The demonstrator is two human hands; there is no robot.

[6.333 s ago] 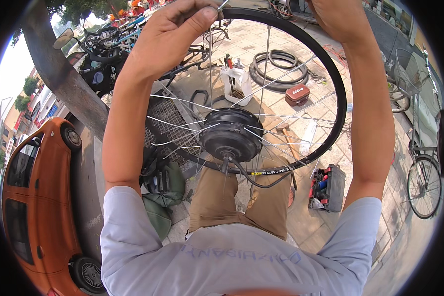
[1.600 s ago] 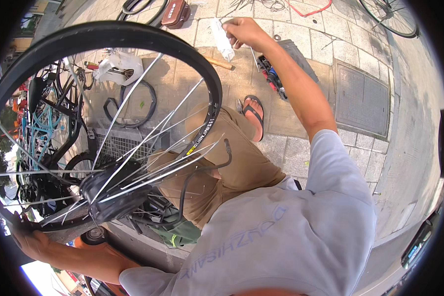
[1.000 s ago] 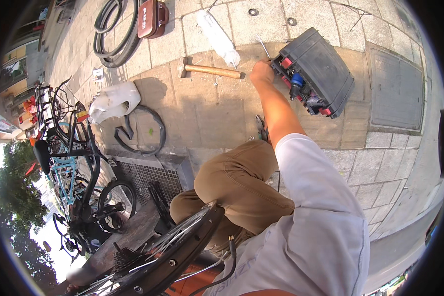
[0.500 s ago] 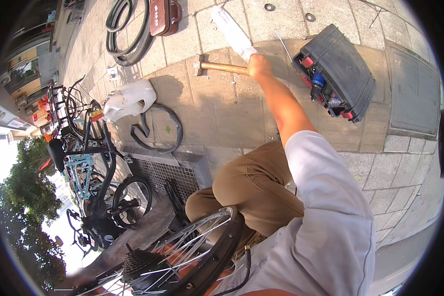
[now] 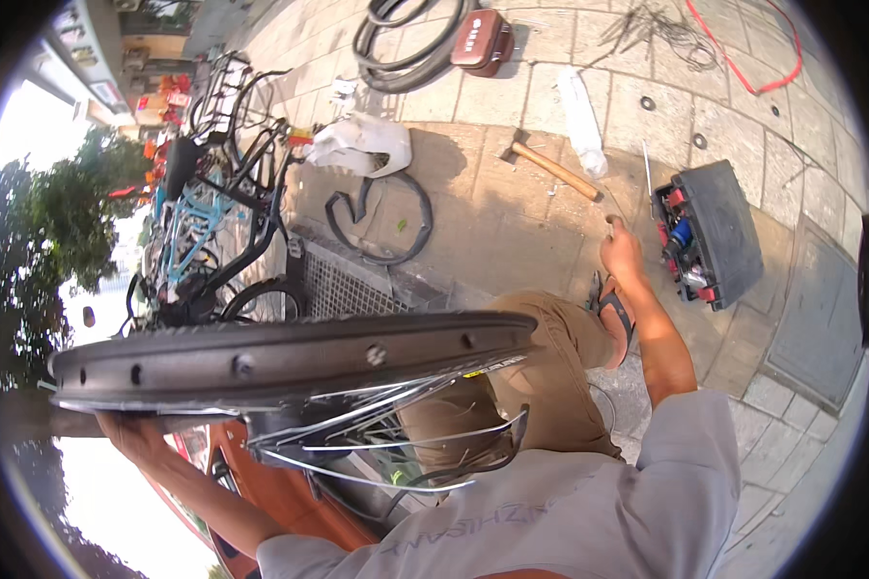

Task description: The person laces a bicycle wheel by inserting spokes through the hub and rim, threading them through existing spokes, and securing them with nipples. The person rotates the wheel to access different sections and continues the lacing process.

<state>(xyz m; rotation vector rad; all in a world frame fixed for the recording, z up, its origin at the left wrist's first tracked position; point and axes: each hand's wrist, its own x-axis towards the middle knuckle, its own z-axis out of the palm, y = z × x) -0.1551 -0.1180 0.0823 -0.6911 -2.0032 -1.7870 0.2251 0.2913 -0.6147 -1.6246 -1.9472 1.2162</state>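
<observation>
The black-rimmed, silver-spoked wheel (image 5: 309,362) is now turning edge-on at eight o'clock, the left hand (image 5: 137,439) alone supporting it, fingers hiding beneath, grip unreadable. At three, the right hand (image 5: 625,256), thus free of the wheel, is pulling clear of the wooden-handled hammer (image 5: 558,172) and translucent plastic packet (image 5: 579,121), fingers curling; any pinched object isn't showing.

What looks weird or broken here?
The wheel does: some silver spokes stick out with free ends instead of joining the rim. Also, the black tube on the paving has a sharp kink instead of a smooth loop.
</observation>
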